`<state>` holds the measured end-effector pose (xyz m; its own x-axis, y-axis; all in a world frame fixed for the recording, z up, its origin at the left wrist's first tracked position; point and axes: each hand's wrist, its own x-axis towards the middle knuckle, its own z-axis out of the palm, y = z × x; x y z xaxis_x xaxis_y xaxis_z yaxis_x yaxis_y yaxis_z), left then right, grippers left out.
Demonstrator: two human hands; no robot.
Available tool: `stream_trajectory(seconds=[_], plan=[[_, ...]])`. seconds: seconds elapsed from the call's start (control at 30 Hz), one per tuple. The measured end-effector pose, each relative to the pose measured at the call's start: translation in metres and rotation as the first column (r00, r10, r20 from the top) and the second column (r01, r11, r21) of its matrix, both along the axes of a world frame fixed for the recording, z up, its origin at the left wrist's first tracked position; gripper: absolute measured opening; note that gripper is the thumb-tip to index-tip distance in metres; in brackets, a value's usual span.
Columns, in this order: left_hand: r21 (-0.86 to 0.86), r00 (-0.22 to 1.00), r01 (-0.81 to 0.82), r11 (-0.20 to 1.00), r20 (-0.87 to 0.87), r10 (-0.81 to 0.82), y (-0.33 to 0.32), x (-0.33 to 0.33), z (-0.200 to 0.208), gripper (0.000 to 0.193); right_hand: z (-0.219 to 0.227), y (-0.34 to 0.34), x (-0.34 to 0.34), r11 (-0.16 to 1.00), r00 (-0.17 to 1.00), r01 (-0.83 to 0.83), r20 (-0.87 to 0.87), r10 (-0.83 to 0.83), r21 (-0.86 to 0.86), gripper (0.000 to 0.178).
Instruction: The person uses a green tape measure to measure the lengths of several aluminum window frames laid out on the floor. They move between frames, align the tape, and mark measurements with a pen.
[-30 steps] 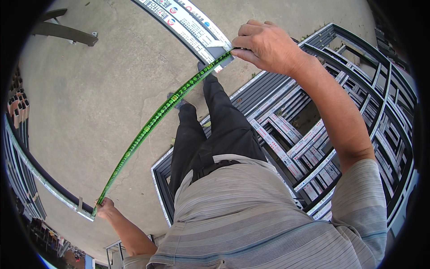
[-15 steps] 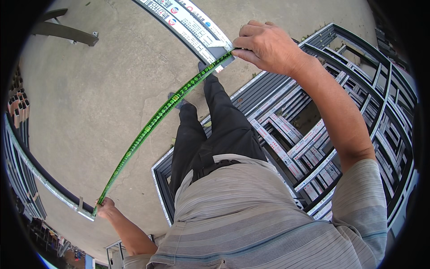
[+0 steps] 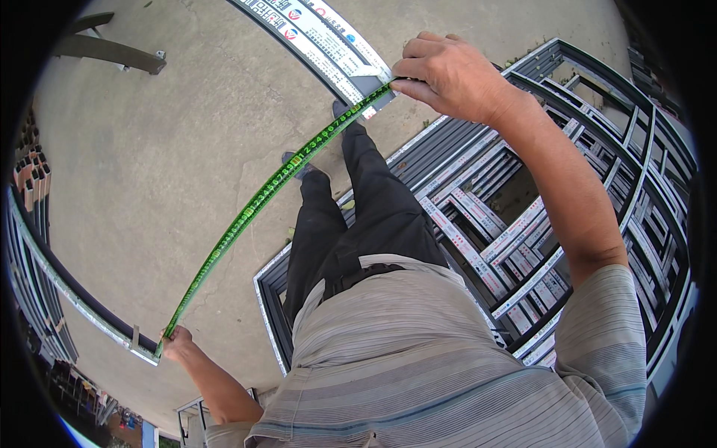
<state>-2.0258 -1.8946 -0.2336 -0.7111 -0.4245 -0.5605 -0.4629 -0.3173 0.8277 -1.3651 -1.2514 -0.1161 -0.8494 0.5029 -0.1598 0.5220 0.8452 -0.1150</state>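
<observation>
A bright green tape measure blade [image 3: 258, 196] with dark markings stretches between my two hands, bowing slightly across the floor. At the lower left, my left hand [image 3: 177, 343] is closed on one end of it, beside the tip of a long grey metal profile [image 3: 89, 319]. My right hand [image 3: 452, 78], at the upper right, pinches the other part of the tape at the end of a wide metal profile [image 3: 321, 48] covered in white printed film. Whatever else lies inside the right fist is hidden.
Stacked grey metal frames [image 3: 485, 216] with white film strips lie to the right, close by my legs. A curved dark metal piece [image 3: 112, 54] stands at the far left. Bundled brown-ended profiles [image 3: 33, 175] sit along the left edge. Concrete floor [image 3: 187, 134] spreads between.
Hardly anything differs. The view has shifted very slightly, and both hands keep the tape stretched in the same place.
</observation>
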Motion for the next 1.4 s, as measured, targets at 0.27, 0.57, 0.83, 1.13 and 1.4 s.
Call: stream_trajectory(seconds=[0.27,0.57,0.83,1.13,1.4], plan=[[0.143,0.978,0.206,0.968,-0.071,-0.197,-0.024,0.002,-0.002,0.026,-0.001,0.002,0.001,1.000,1.000,0.000,0.002,0.000,0.000,0.024],[-0.074,0.998,-0.058,0.996,-0.001,0.058,-0.013,-0.012,-0.005,0.023,0.009,-0.001,-0.005,0.997,0.994,0.053,0.101,-0.047,-0.059,0.024],[0.028,1.000,0.012,1.000,0.010,-0.012,-0.003,0.008,0.007,0.020,0.011,-0.004,-0.008,0.997,0.992,0.057,0.116,-0.050,-0.058,0.026],[-0.032,0.996,-0.085,0.996,0.010,0.086,-0.010,-0.012,-0.010,0.021,0.004,-0.003,-0.003,1.000,0.999,0.025,0.038,-0.025,-0.011,0.023],[-0.012,1.000,-0.029,0.999,0.003,0.030,-0.016,-0.016,-0.009,0.023,0.006,0.000,-0.001,0.999,1.000,0.015,0.002,-0.014,-0.029,0.022]])
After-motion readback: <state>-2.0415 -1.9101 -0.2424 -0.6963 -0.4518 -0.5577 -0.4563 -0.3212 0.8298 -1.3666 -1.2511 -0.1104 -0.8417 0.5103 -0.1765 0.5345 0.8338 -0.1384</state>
